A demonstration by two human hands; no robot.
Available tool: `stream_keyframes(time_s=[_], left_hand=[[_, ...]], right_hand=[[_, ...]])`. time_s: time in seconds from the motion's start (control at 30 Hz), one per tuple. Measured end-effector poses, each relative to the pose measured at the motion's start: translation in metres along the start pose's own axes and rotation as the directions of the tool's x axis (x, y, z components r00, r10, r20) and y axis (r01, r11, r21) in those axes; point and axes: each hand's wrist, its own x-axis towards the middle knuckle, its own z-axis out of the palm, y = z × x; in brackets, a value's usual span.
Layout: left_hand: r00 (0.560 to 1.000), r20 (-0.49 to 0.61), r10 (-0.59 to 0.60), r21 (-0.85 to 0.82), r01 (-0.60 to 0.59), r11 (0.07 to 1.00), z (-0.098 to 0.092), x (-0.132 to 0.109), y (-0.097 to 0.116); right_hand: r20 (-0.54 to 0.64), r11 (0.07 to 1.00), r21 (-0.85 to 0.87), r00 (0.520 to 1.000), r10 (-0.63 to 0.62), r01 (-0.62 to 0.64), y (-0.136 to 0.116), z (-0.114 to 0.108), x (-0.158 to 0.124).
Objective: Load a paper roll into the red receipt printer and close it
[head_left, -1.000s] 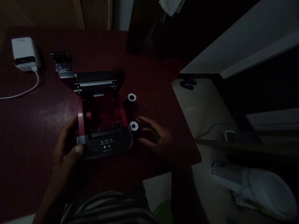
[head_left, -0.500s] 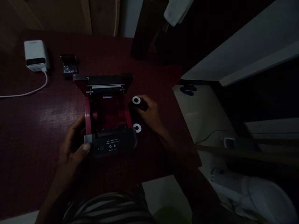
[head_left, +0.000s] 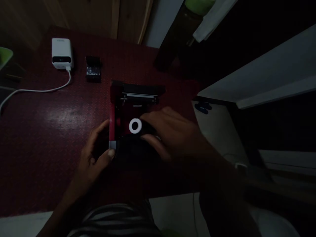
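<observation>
A red and black label printer (head_left: pixel 135 149) stands on the table with its lid (head_left: pixel 143 89) raised and its inside showing. My left hand (head_left: pixel 95 159) is closed on its front left corner, thumb on top and fingers along the left side. Over the open bay, my right hand (head_left: pixel 170 131) grips a black roll with a white ringed end (head_left: pixel 135 126). The roll's end faces left and up. That hand and forearm hide the printer's right wall. Only a sliver of white shows under the right hand, perhaps a second roll.
The red patterned table (head_left: pixel 56 138) bears a white power bank (head_left: pixel 61 52) with a white cable (head_left: pixel 46 90) plugged in. A small open black case (head_left: pixel 93 69) lies beyond the printer. A tall dark bottle with a green lid (head_left: pixel 199 6) stands at the back right.
My right hand has carried the roll from beside the printer's right side to over its open bay. The left hand keeps its hold. The view has shifted, so the scene sits further right.
</observation>
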Motion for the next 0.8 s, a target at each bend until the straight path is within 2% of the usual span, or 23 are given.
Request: stream_keyframes(time_s=[0.07,0.13,0.23,0.5,0.67,0.8], left_hand=[[1.000,0.001,0.010,0.006,-0.010,1.000,0.000,-0.001,-0.002],[1.000,0.003,0.018,0.006,-0.018,1.000,0.000,-0.001,-0.003],[1.000,0.014,0.020,0.013,-0.020,1.000,-0.001,-0.001,-0.002],[1.000,0.026,0.009,0.000,-0.009,1.000,-0.002,-0.003,0.002],[0.999,0.028,0.045,0.009,-0.045,0.999,-0.001,-0.001,-0.005],[0.999,0.022,0.049,0.007,-0.049,0.999,-0.001,-0.001,-0.005]], right_hand=[[0.141,0.993,-0.120,0.990,0.016,0.001,-0.007,0.014,0.020],[0.265,0.977,-0.207,0.957,0.114,-0.059,-0.013,0.022,0.036],[0.359,0.960,-0.251,0.909,0.212,-0.125,-0.019,0.027,0.049],[0.363,0.964,-0.155,0.895,0.260,-0.217,-0.004,0.039,0.055],[0.328,0.981,-0.042,0.925,0.192,-0.189,0.007,0.048,0.054],[0.360,0.976,-0.036,0.909,0.211,-0.213,0.007,0.052,0.055]])
